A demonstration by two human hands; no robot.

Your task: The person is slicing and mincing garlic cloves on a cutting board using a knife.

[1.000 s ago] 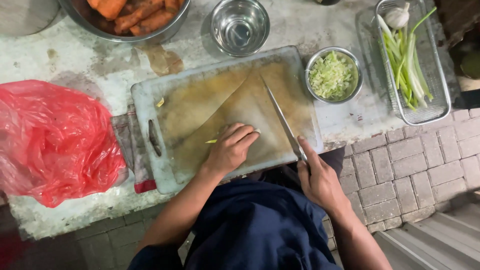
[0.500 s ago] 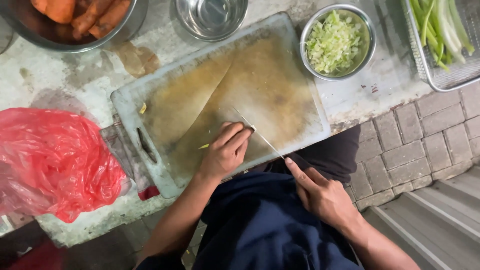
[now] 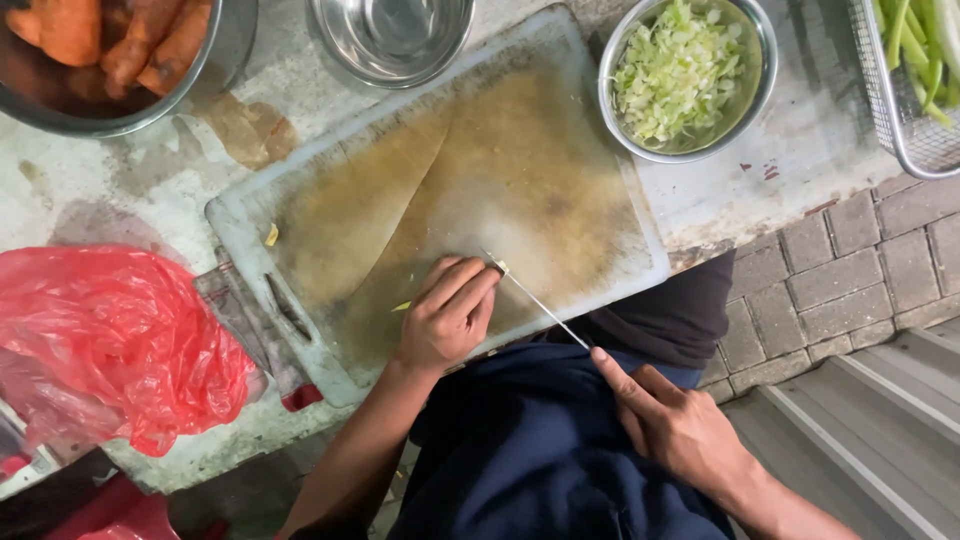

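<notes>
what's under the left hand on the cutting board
A thin green-yellow piece pokes out beside the left hand on the board. The rest is covered by the fingers.

The left hand [image 3: 448, 312] lies flat on the cutting board [image 3: 440, 190] and covers whatever sits under its palm; only a thin yellow-green sliver pokes out at its left side, too small to name. The knife [image 3: 535, 298] shows edge-on as a thin line, and its handle is buried in the right hand [image 3: 672, 425]. At the upper left the bowl of carrots [image 3: 110, 55] is cut by the frame, as are the empty steel bowl [image 3: 392, 38] at the top and the wire basket of greens [image 3: 905, 80] at the upper right. The red plastic bag [image 3: 105, 345] hides its contents.
</notes>
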